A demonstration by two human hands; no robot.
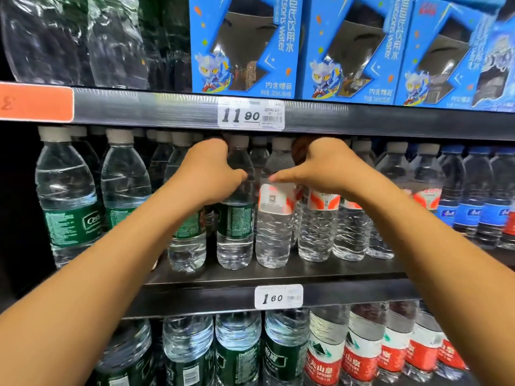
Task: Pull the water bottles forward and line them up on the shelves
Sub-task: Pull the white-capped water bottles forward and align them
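Left hand (207,169): curled round the shoulder of a green-label bottle (235,213) on the middle shelf (278,271).
Right hand (320,165): reached behind a red-label bottle (274,218); fingers hidden, grip unclear.
Progress: front bottles stood unevenly, well short of the edge; most straightening remained.

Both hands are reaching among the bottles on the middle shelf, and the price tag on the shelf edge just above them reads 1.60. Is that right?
Not quite. The head view shows the left hand and right hand among the bottles on the middle shelf, but the tag above them reads 11.90. The 1.60 tag is on the shelf edge below.
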